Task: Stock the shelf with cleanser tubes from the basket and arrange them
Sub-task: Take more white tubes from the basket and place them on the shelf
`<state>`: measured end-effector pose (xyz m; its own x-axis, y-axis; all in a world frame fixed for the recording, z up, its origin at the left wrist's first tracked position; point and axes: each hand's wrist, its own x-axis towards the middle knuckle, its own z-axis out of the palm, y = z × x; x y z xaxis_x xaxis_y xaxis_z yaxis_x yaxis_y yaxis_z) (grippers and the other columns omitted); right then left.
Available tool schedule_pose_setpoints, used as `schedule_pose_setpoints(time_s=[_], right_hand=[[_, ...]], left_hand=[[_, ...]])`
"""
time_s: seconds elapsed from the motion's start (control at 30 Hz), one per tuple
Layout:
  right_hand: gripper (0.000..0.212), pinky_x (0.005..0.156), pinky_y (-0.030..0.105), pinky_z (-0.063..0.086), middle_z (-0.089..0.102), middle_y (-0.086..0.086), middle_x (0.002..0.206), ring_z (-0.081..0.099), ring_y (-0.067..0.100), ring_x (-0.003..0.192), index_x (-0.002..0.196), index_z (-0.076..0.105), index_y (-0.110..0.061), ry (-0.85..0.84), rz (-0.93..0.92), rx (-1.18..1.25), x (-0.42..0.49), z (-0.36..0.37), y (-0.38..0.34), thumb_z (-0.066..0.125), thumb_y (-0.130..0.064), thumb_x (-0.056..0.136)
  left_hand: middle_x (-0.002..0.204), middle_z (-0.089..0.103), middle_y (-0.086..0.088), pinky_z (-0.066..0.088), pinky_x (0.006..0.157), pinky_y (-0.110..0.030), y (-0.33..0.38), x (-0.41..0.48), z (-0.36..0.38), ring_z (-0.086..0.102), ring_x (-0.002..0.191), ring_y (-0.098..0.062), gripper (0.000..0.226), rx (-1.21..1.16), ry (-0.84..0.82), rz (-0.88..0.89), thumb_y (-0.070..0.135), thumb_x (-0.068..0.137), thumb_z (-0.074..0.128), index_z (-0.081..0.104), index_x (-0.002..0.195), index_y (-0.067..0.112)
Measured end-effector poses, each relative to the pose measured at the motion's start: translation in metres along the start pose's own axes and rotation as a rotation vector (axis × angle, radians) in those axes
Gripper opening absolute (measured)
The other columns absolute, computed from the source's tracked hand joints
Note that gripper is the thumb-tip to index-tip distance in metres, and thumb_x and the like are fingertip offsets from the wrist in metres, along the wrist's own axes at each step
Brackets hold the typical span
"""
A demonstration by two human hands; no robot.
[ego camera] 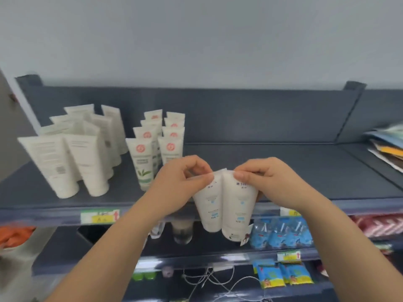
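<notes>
Grey shelf (294, 171), stocked tubes (87, 162) at ten o'clock; our left hand (176, 182) and right hand (274, 182) pinch two cleanser tubes (237, 210) by crimped ends: light, squashy, we judge.

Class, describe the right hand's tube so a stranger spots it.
Start at the top shelf. Before its front edge, the left hand and right hand each pinch a white tube. Yours is the right tube, hanging lower than the left tube.
</notes>
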<state>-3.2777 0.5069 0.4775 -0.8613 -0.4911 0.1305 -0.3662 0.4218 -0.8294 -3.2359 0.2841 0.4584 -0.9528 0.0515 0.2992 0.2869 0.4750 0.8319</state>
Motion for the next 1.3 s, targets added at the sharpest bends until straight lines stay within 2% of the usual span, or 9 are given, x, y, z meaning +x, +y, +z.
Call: schedule_pose_setpoints(time_s=[0.1,0.3,0.43,0.53,0.6,0.73,1.0,1.13,1.3], right_hand=[[0.017,0.064,0.018,0.047,0.070,-0.011,0.082,0.063,0.002,0.075,0.089,0.075,-0.026,0.175,-0.093,-0.195,0.022,-0.019,0.004,0.059,-0.029,0.094],[0.026,0.077,0.039,0.049,0.063,0.002,0.080,0.058,0.019,0.079,0.085,0.071,-0.018,0.324,-0.091,-0.420,0.075,-0.023,0.035,0.052,-0.031,0.097],[0.024,0.084,0.042,0.048,0.062,-0.003,0.091,0.057,0.017,0.089,0.097,0.067,-0.023,0.288,0.035,-0.481,0.092,-0.003,0.068,0.047,-0.037,0.097],[0.021,0.085,0.035,0.049,0.055,-0.014,0.104,0.057,0.009,0.095,0.111,0.061,-0.035,0.269,0.056,-0.371,0.093,0.001,0.076,0.056,-0.039,0.091],[0.034,0.084,0.032,0.050,0.046,-0.018,0.110,0.057,0.007,0.094,0.115,0.055,-0.039,0.216,0.063,-0.367,0.092,-0.001,0.079,0.064,-0.033,0.082],[0.036,0.074,0.036,0.054,0.035,-0.014,0.107,0.058,0.013,0.084,0.113,0.047,-0.037,0.201,0.131,-0.414,0.101,-0.002,0.087,0.065,-0.030,0.083],[0.040,0.080,0.034,0.050,0.042,-0.004,0.109,0.055,0.018,0.090,0.121,0.048,-0.030,0.249,0.133,-0.396,0.148,-0.005,0.091,0.065,-0.027,0.085],[0.043,0.082,0.033,0.049,0.042,-0.004,0.111,0.055,0.018,0.095,0.123,0.047,-0.033,0.239,0.143,-0.397,0.154,-0.007,0.095,0.066,-0.029,0.084],[0.067,0.089,0.035,0.050,0.029,-0.007,0.133,0.050,0.017,0.106,0.141,0.029,-0.044,0.251,0.108,-0.415,0.141,-0.009,0.092,0.065,-0.043,0.085]], left_hand=[[0.079,0.067,0.013,0.048,0.062,-0.022,0.009,0.036,0.009,0.057,0.062,-0.001,0.005,0.086,0.056,0.037,0.027,0.085,0.070,0.069,0.082,0.029],[0.079,0.067,0.012,0.055,0.074,-0.039,-0.013,0.099,0.030,0.063,0.074,-0.008,0.005,0.173,0.127,0.019,0.028,0.085,0.067,0.065,0.081,0.030],[0.088,0.065,0.017,0.053,0.079,-0.042,-0.043,0.116,0.051,0.061,0.085,-0.004,0.003,0.229,0.130,-0.051,0.037,0.086,0.061,0.061,0.088,0.035],[0.093,0.063,0.018,0.052,0.076,-0.033,-0.054,0.111,0.059,0.060,0.086,0.000,0.027,0.091,0.139,-0.108,0.044,0.078,0.069,0.055,0.100,0.039],[0.096,0.061,0.019,0.052,0.074,-0.030,-0.064,0.101,0.065,0.060,0.086,0.002,0.043,0.070,0.089,-0.129,0.039,0.070,0.076,0.049,0.104,0.042],[0.100,0.058,0.021,0.050,0.075,-0.029,-0.083,0.097,0.077,0.057,0.090,0.003,0.039,0.090,0.094,-0.121,0.027,0.077,0.071,0.045,0.102,0.043],[0.103,0.058,0.017,0.043,0.079,-0.024,-0.102,0.142,0.082,0.056,0.097,-0.008,0.039,-0.028,0.235,-0.247,0.014,0.085,0.069,0.051,0.116,0.027],[0.109,0.059,0.014,0.042,0.076,-0.020,-0.106,0.148,0.079,0.056,0.100,-0.007,0.040,-0.068,0.199,-0.283,0.013,0.085,0.068,0.052,0.121,0.023],[0.126,0.050,0.016,0.041,0.087,-0.021,-0.100,0.136,0.076,0.049,0.111,-0.002,0.071,-0.128,0.142,-0.311,0.011,0.081,0.073,0.037,0.141,0.025]])
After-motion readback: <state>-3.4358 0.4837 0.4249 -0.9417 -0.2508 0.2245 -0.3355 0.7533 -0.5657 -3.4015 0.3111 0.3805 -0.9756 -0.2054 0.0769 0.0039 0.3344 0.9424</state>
